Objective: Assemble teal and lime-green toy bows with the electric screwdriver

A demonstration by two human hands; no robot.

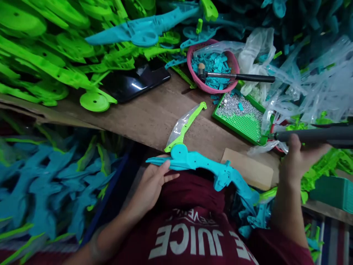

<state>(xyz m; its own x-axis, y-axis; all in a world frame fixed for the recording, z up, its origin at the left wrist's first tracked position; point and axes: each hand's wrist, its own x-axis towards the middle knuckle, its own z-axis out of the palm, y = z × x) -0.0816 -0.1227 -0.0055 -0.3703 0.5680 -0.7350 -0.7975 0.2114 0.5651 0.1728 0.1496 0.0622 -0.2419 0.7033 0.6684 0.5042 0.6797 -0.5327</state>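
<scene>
My left hand (154, 184) is closed on one end of a blue plastic toy part (204, 162), its thumb on top and fingers below. The part lies across my lap at the table edge. A curved green and clear plastic blade (183, 127) sticks up from the part's round disc and rests over the table. On the right, my right hand (296, 158) grips a dark, long-bodied electric screwdriver (306, 136). Its tip points left, over the corner of a green perforated tray (239, 129) holding many small metal screws (238, 108).
A hammer (239, 76) lies across a pink basket (193, 71) of small blue pieces. A black phone (138, 82) sits near piled green parts (55, 66). Clear plastic bags (292, 77) spread at right. A wooden block (248, 169) lies near the edge. Blue assemblies (46, 184) fill the lower left.
</scene>
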